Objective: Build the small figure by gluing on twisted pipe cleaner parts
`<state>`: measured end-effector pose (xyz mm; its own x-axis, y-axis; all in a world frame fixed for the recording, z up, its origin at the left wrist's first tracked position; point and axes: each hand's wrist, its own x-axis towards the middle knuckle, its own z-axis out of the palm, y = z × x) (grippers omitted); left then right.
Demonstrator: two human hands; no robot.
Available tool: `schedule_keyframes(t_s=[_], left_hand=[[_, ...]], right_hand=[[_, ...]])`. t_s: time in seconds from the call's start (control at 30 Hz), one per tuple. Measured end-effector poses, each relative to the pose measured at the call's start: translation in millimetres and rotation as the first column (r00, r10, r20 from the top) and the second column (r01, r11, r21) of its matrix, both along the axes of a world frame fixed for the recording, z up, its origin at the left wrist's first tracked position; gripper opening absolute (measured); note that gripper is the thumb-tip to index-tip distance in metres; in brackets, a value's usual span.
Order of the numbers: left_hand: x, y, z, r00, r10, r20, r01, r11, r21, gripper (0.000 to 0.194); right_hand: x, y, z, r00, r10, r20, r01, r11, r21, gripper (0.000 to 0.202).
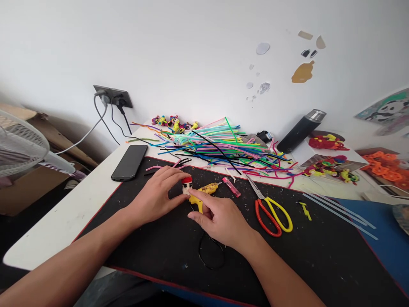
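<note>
With the small red-topped figure taken as clock centre, a phone is laid at ten o'clock on the tabletop. From nine o'clock the figure is held upright by the left hand, thumb and index finger closed on its sides. It is judged light, slightly soft and easily crushed; a gentle grip low on the pale sides, clear of face and top, would be best. A yellow glue gun is seen at three o'clock. Between four and five, the right hand is placed, index fingertip by the figure, thumb spread apart, nothing visibly gripped; contact cannot be confirmed.
</note>
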<state>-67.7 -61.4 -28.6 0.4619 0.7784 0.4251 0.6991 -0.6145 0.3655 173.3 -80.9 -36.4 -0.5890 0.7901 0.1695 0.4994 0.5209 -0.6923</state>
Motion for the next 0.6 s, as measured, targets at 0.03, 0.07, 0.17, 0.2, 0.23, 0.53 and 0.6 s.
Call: schedule_keyframes(t_s=[0.03,0.07,0.17,0.2,0.23,0.53,0.6], left_hand=[[0,0,0.0,1.000,0.000,0.001,0.000,1.000,-0.002,0.035],[0,0,0.0,1.000,0.001,0.003,-0.001,1.000,-0.006,0.035],[-1,2,-0.6,1.000,0.018,0.008,-0.017,1.000,-0.024,0.036],[-2,2,-1.0,1.000,0.027,0.006,-0.026,0.999,-0.033,0.036],[-3,3,-1.6,0.999,0.036,0.001,-0.036,0.999,-0.040,0.037],[-16,17,-9.5,0.988,0.144,-0.053,-0.149,0.981,-0.120,0.041],[-17,19,-11.4,0.989,0.144,-0.044,-0.148,0.982,-0.117,0.039]], right_hand=[[0,0,-0.5,1.000,-0.001,-0.005,0.001,1.000,0.000,0.053],[0,0,-1.1,1.000,-0.004,-0.016,0.004,1.000,-0.001,0.052],[2,1,-2.7,0.997,-0.038,-0.073,0.037,0.999,-0.008,0.050],[3,2,-2.8,0.994,-0.057,-0.092,0.057,0.998,-0.009,0.050],[5,3,-2.8,0.991,-0.079,-0.104,0.079,0.997,-0.007,0.050],[12,11,1.7,0.971,-0.224,-0.088,0.226,0.974,0.008,0.044],[13,12,2.6,0.968,-0.236,-0.088,0.237,0.971,0.009,0.043]])
